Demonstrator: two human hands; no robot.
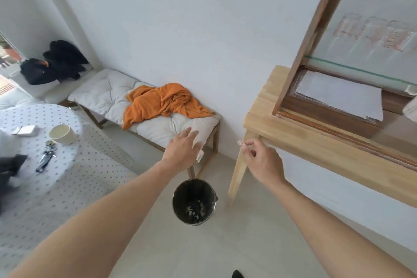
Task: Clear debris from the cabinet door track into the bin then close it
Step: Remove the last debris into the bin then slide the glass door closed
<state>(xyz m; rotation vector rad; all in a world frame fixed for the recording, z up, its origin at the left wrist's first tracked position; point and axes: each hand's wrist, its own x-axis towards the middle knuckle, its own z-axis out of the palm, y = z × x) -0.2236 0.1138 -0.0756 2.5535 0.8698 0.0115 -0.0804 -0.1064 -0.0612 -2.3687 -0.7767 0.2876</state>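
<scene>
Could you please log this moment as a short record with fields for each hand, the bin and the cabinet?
right hand: pinching a small scrap of debris at its fingertips, held in the air beside the table leg
left hand: open, empty, fingers spread
bin: dark, on the floor below the hands, bits already inside
cabinet: wooden frame on the table, glass door, track exposed

A single wide-angle head camera looks forward and steeply down from standing height, both bare forearms reaching away from it over the pale tiled floor [259, 244].
</scene>
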